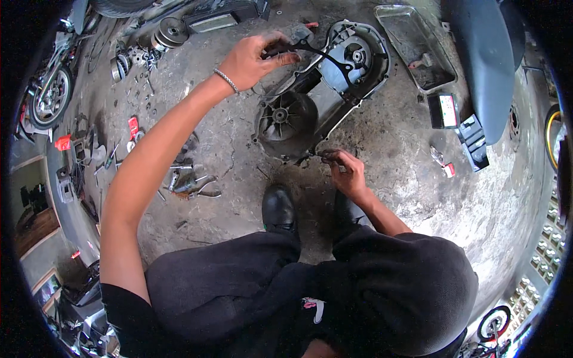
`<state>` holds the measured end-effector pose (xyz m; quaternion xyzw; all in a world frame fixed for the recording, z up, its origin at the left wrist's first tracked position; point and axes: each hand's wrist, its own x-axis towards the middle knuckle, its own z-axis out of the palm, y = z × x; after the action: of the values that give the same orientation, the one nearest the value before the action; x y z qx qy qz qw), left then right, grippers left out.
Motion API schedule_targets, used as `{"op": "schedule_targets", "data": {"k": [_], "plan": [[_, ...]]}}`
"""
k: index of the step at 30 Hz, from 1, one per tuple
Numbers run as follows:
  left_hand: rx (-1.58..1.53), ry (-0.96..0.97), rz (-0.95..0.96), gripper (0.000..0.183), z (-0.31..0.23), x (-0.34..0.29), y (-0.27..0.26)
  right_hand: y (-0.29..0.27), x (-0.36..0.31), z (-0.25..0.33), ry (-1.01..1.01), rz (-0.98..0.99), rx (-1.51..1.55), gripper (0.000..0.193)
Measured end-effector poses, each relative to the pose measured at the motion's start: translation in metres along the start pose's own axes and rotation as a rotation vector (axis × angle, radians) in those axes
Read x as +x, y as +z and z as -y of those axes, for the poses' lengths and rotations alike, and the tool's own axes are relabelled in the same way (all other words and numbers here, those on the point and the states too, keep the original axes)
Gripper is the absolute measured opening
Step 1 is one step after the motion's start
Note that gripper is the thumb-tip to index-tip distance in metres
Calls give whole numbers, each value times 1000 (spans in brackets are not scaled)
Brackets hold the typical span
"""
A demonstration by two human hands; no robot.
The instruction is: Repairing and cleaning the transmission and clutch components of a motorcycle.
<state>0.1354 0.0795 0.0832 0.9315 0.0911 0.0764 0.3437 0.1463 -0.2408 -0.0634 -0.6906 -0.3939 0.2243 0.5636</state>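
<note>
A scooter's belt-drive housing [325, 113] lies on the concrete floor just beyond my shoes, slanting away to the right. Its near end has a round finned pulley [280, 115]; at the far end is a round hub [357, 56]. My left hand [253, 59], blackened at the fingertips, grips a thin black curved bracket [322, 53] above the housing's far half. The bracket's forked end reaches over the hub area. Close to the housing's near rim, my right hand [347, 173] is closed with fingertips together; whatever is between them is hidden.
A metal tray [444, 74] holding a brush sits at far right, beside a motorcycle seat [483, 65] and a battery [443, 111]. Pliers [203, 192] and several tools lie to the left. Pulley parts [170, 33] stand at far left. My black shoe [279, 207] is near the housing.
</note>
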Motion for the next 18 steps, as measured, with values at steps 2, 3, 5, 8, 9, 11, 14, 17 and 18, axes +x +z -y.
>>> {"op": "schedule_targets", "data": {"k": [2,3,5,8,9,11,14,17,18], "plan": [[-8,-2,17,25,1,2,0,-1,-1,-4,-7,24,-23,30],[-11,-4,26,25,1,3,0,-1,-1,-5,-12,35,-35,30],[-26,21,6,24,5,2,3,0,-2,-5,-35,44,-42,30],[-72,90,-45,24,11,1,7,4,-4,-5,-97,70,-59,30],[-72,92,-46,24,8,1,6,4,-3,-7,-97,69,-60,30],[-39,27,-13,24,0,0,4,5,1,-12,-133,68,-125,31],[-5,-39,18,24,-6,-1,3,3,5,-14,-169,68,-188,31],[-17,-19,9,24,0,-4,3,1,10,-5,-147,117,-184,33],[-22,-16,8,24,3,-7,5,1,9,-4,-136,135,-182,34]]}}
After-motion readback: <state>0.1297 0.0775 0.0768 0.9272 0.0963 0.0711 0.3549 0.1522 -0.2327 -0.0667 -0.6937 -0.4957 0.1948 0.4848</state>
